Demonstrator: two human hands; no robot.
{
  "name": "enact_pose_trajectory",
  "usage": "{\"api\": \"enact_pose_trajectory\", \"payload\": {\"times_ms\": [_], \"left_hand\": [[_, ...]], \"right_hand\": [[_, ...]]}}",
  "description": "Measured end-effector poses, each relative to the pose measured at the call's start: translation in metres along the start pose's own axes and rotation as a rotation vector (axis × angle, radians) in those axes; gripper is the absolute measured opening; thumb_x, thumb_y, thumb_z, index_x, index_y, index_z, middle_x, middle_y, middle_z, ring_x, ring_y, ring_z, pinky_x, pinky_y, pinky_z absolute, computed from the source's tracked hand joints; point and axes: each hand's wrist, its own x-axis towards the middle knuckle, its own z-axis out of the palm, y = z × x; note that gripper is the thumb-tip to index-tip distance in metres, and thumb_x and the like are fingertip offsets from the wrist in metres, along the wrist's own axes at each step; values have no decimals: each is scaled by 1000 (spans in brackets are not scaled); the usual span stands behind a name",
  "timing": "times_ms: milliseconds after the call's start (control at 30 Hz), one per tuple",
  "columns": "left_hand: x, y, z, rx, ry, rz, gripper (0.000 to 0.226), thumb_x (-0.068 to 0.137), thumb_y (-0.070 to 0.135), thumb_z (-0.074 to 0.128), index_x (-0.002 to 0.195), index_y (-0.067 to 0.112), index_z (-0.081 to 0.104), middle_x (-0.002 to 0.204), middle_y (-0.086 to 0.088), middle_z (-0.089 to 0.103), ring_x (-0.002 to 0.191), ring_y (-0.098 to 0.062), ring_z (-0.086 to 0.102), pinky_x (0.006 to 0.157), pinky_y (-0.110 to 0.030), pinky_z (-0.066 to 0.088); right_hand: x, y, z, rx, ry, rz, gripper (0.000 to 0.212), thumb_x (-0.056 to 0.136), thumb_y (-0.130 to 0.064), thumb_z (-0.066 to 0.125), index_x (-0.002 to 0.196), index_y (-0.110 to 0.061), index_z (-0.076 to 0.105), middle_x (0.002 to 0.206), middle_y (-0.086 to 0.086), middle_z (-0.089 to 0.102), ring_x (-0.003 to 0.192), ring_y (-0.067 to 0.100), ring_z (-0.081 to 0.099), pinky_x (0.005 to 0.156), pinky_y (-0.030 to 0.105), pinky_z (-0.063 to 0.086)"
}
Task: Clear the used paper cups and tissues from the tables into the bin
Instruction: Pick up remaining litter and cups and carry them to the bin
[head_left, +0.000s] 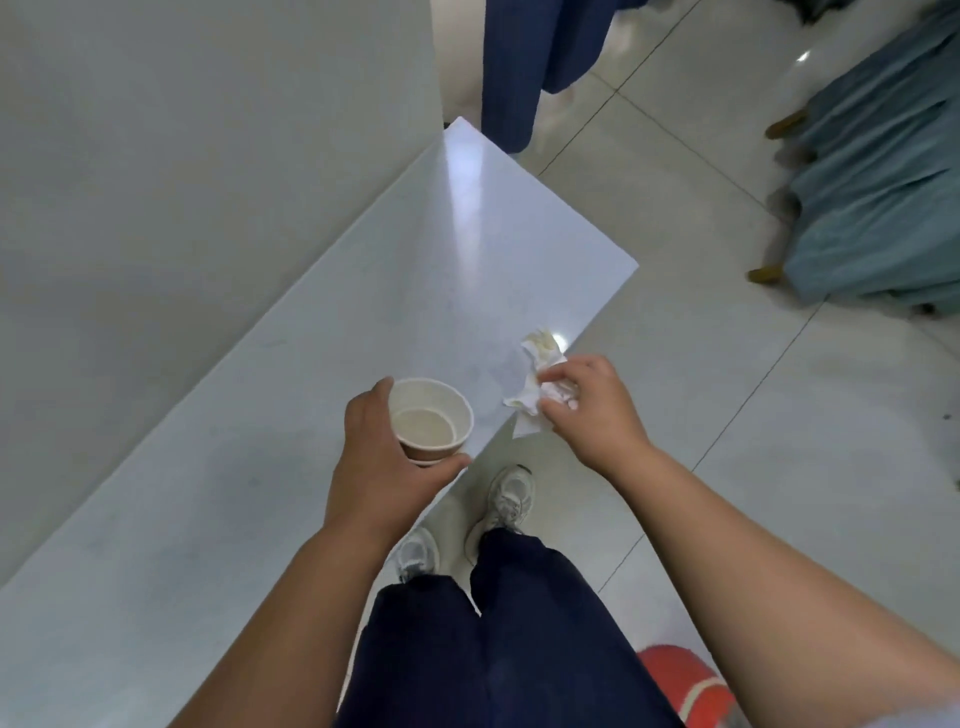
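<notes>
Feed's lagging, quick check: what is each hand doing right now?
Left hand: closed around the paper cup.
Right hand: closed, pinching the crumpled tissue.

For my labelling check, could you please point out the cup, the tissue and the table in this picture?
cup (430, 423): head view, on its inner bottom.
tissue (539, 352): head view, on its crumpled far end.
table (363, 291): head view, on its bare top.

Glossy white table (291, 364); paper cup (431, 420); crumpled tissue (535, 384); glossy floor tiles (675, 234).
</notes>
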Motion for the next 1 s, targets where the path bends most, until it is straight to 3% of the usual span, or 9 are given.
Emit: {"api": "enact_pose_trajectory", "payload": {"times_ms": [133,200,267,400,533,700,833,1000], "left_hand": [[-26,15,3,-13,-46,98,100,63,34,87,143,22,28,138,5,30,114,-6,41,90,-18,32],[-41,22,2,-14,-91,150,99,63,32,87,142,23,29,136,7,29,107,1,37,89,-15,30],[-59,25,2,1,-138,203,97,62,32,87,140,25,29,134,8,28,104,1,36,88,-14,30],[-94,23,0,65,-216,307,97,62,33,87,140,27,29,131,6,28,103,-3,37,88,-16,31],[-132,18,3,99,-297,390,96,61,35,87,138,30,30,122,12,31,104,-4,39,87,-21,34],[-179,14,32,220,-407,481,91,51,44,88,128,34,39,121,8,46,105,-11,52,90,-32,50],[-227,22,69,404,-514,596,95,59,43,85,136,34,29,125,11,38,114,-12,42,89,-26,39],[-293,29,141,567,-574,679,99,64,47,81,142,29,23,135,4,38,123,-17,30,97,-30,33]], "right_hand": [[-49,9,-14,135,140,95,27,83,-13,65,109,-22,67,115,-8,42,98,6,47,89,37,52],[-76,13,-18,203,201,145,25,82,-12,66,105,-24,67,114,-8,43,96,6,48,87,39,53],[-105,19,-20,236,263,177,23,82,-12,67,100,-26,66,113,-9,44,93,5,49,85,32,51],[-169,30,-18,295,379,231,21,82,-14,68,96,-29,63,114,-8,45,88,-3,48,71,1,36],[-239,45,-3,378,495,314,22,83,-15,67,98,-29,62,117,-7,47,92,-2,48,71,2,33],[-325,78,13,465,569,407,21,84,-13,66,101,-26,62,116,-6,46,88,-9,46,65,-4,34],[-382,119,14,495,601,483,21,85,-13,66,101,-26,62,116,-5,45,87,-7,47,64,-2,36],[-451,188,17,513,607,590,22,83,-15,68,103,-24,63,113,-5,46,97,10,50,66,2,36]]}}
